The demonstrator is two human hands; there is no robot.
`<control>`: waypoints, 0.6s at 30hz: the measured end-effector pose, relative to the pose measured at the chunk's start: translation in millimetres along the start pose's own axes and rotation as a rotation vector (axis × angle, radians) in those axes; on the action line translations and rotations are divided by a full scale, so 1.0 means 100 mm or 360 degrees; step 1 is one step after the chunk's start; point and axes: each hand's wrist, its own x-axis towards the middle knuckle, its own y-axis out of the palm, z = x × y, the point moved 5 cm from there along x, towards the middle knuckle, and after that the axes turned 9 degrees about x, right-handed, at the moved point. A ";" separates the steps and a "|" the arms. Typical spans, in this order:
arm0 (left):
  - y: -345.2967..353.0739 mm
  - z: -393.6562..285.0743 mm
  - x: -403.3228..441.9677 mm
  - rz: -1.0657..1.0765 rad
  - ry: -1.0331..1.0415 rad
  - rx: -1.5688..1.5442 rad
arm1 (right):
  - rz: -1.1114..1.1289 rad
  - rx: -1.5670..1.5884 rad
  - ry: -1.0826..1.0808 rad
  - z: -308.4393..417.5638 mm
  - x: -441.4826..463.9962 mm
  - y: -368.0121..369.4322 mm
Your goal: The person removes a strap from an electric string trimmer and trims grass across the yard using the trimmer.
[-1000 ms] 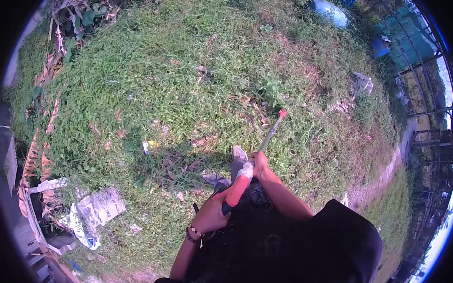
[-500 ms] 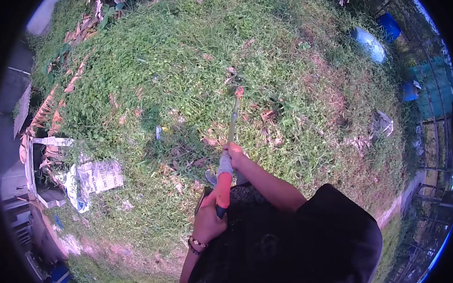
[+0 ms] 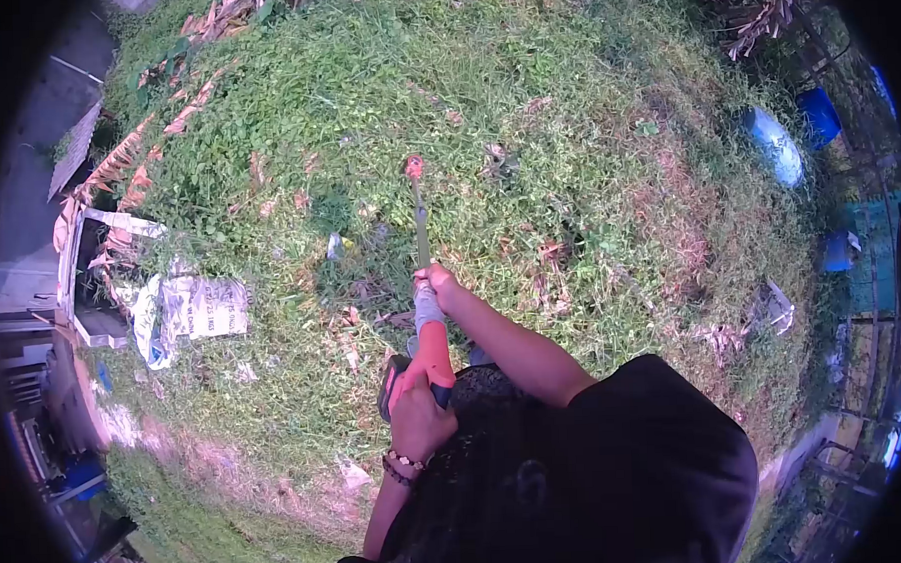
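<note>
A red and grey battery grass trimmer (image 3: 431, 354) points away from me over the weeds, its shaft sloping forward. My left hand (image 3: 419, 420), with beaded bracelets on the wrist, is wrapped round its rear handle close to my body. Farther along, my right hand (image 3: 437, 284) grips the shaft just ahead of the red housing. The red trimmer head (image 3: 414, 167) is at the far end, low over the green grass (image 3: 366, 126); whether it touches the ground I cannot tell.
On the left a white printed sack (image 3: 211, 307) lies beside a pale frame (image 3: 121, 224) and dried leaves (image 3: 119, 164). A light-blue drum (image 3: 775, 149) and a blue container (image 3: 819, 117) stand at the right, near a fence (image 3: 868, 297). Scattered litter (image 3: 335, 246) lies in the grass.
The trimmer head has swung left across the grass, both hands staying on the tool. My right hand has moved a little left with the shaft. The view has tilted slightly.
</note>
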 end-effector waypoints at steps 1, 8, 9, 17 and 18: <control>-0.04 -0.01 -0.01 0.0004 0.0013 -0.0024 | -0.0014 -0.0002 -0.0084 -0.01 0.03 -0.10; -0.35 0.12 -0.15 0.0400 0.0078 -0.0541 | -0.0575 -0.0040 -0.0224 0.07 -0.83 -0.37; -0.42 0.12 -0.16 0.0460 0.0080 -0.0634 | -0.0649 -0.0021 -0.0224 0.05 -0.88 -0.42; -0.61 0.30 -0.19 0.0566 0.0123 -0.0667 | -0.0775 -0.0023 -0.0194 -0.22 -0.91 -0.55; -0.68 0.35 -0.19 0.0566 0.0110 -0.0601 | -0.0718 -0.0023 -0.0173 -0.28 -0.87 -0.47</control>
